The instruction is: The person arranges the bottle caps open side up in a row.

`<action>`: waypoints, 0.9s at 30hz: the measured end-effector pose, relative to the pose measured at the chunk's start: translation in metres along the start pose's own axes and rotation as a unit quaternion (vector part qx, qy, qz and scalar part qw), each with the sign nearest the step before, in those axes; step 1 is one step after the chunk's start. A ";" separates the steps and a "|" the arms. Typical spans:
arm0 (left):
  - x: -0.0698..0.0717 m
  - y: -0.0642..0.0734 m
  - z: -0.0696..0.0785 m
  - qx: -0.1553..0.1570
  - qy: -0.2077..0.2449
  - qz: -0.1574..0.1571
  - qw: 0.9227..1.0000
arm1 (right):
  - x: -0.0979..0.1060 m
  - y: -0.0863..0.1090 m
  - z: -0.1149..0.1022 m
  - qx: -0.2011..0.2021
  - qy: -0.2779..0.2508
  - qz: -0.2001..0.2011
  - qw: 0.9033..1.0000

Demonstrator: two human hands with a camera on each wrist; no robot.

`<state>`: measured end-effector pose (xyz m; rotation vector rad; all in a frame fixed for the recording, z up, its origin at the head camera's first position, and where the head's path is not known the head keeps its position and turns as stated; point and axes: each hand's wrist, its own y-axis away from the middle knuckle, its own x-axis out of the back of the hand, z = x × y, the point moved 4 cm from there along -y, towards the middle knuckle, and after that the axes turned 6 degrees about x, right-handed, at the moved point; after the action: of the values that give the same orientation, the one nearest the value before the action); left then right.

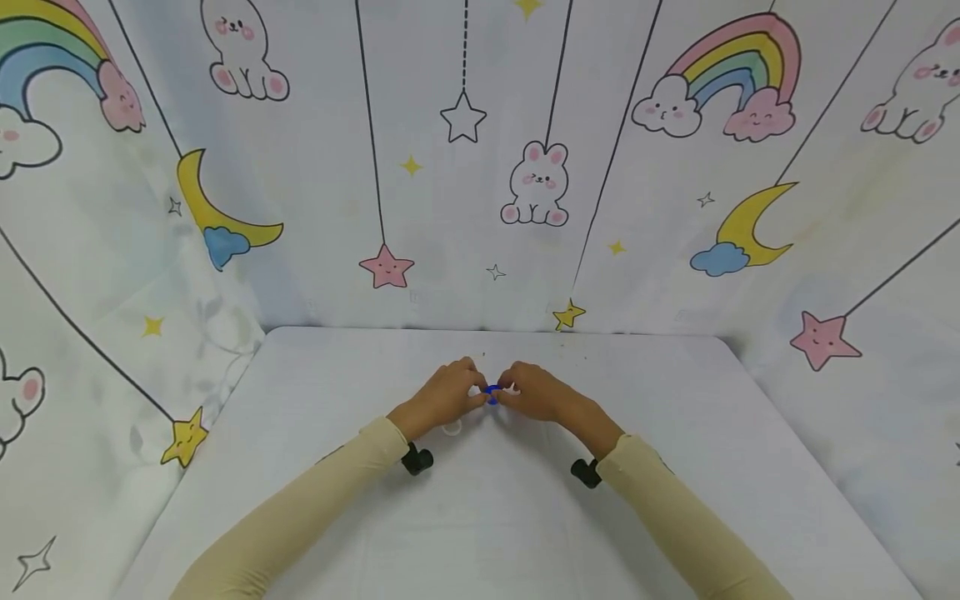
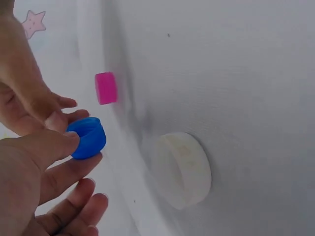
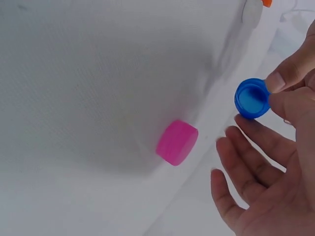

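Observation:
A blue bottle cap (image 1: 492, 394) is held between my two hands above the white table. In the left wrist view the thumb and index finger of my left hand (image 1: 448, 395) pinch the cap (image 2: 89, 140), while its other fingers curl loosely below. My right hand (image 1: 542, 393) meets the cap from the other side. Its thumb and index finger pinch the cap's edge (image 3: 252, 99) in the right wrist view, the remaining fingers spread apart. The cap's hollow side shows there.
A pink cap (image 3: 177, 142) lies on the table, hidden by the hands in the head view. A larger white round cap (image 2: 184, 169) lies near my left hand. Part of an orange thing (image 3: 267, 2) shows at the right wrist view's top edge. Patterned cloth (image 1: 322, 167) surrounds the table (image 1: 480, 525).

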<state>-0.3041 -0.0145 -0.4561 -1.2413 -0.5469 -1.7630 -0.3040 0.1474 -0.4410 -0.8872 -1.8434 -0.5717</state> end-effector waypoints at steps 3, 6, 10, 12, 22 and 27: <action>0.001 0.000 -0.004 0.023 0.045 -0.016 0.999 | 0.002 0.001 -0.003 0.006 0.005 0.004 1.000; 0.002 0.000 -0.006 0.039 0.078 -0.029 0.996 | 0.002 0.002 -0.004 0.006 0.017 0.003 1.000; 0.003 -0.004 -0.011 0.061 0.118 -0.040 0.990 | 0.001 0.003 -0.004 -0.002 0.032 0.005 0.999; 0.004 -0.005 -0.013 0.070 0.142 -0.046 0.986 | 0.000 0.003 -0.004 -0.003 0.038 0.009 0.999; 0.009 0.001 -0.020 0.138 0.215 -0.108 0.961 | -0.003 0.001 -0.004 0.013 0.080 0.043 0.996; 0.007 0.004 -0.022 0.148 0.235 -0.130 0.952 | -0.003 0.001 -0.006 0.018 0.078 0.045 0.996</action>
<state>-0.3133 -0.0361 -0.4588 -0.5305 -0.6813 -2.0191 -0.2991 0.1432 -0.4412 -0.8726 -1.6598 -0.5332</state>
